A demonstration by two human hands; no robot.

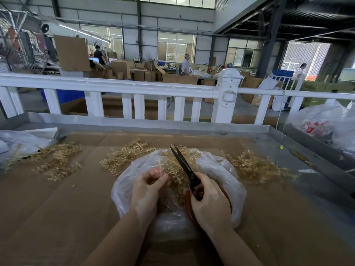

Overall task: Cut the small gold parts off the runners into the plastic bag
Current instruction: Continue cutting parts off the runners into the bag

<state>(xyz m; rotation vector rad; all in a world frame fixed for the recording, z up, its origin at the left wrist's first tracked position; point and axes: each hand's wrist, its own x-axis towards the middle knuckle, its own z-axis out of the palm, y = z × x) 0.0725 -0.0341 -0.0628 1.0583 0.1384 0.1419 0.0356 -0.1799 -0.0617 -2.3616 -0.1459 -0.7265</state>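
Note:
A clear plastic bag (226, 169) lies open on the cardboard-covered table in front of me, with loose gold parts inside. My left hand (148, 187) pinches a gold runner (172, 169) and holds it over the bag. My right hand (210, 202) grips red-handled scissors (184, 164). Their dark blades are slightly apart and point away from me, along the right side of the runner.
Heaps of gold runners lie at the left (55, 160), behind the bag (126, 154) and at the right (257, 166). The table has a raised metal rim (153, 122); a white fence (115, 87) stands behind it. More plastic bags sit at far left (21, 140) and far right (326, 121).

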